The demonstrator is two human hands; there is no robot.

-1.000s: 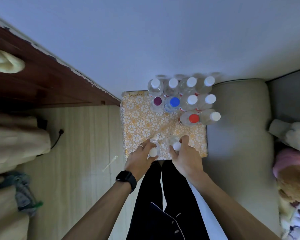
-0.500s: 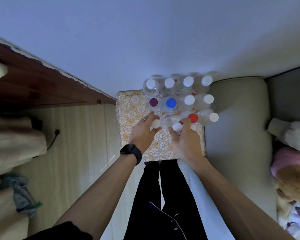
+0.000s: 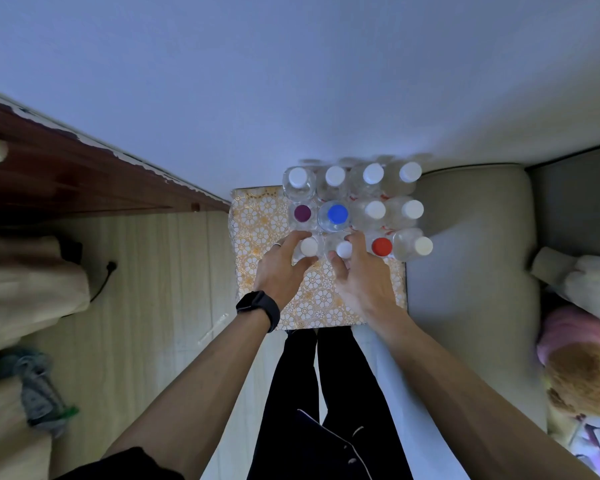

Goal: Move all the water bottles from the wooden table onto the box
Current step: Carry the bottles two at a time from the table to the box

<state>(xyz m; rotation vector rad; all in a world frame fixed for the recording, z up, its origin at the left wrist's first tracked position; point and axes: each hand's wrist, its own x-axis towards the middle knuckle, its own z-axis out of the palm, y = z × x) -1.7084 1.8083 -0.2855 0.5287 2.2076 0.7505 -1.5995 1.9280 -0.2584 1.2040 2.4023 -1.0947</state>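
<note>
Water bottles [image 3: 374, 209] stand packed in rows at the far end of the floral box [image 3: 257, 220]. My left hand [image 3: 279, 271] grips a white-capped bottle [image 3: 309, 247] near its cap, my right hand [image 3: 361, 282] a second bottle [image 3: 343, 250] just beside the red-capped bottle [image 3: 381, 246]. Squeezing these in, I could bump a neighbour and topple the tight rows off the box's edge.

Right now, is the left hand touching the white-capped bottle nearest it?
Touching. The head view shows the left hand gripping the white-capped bottle, with thumb and fingers wrapped just below its cap.
</note>
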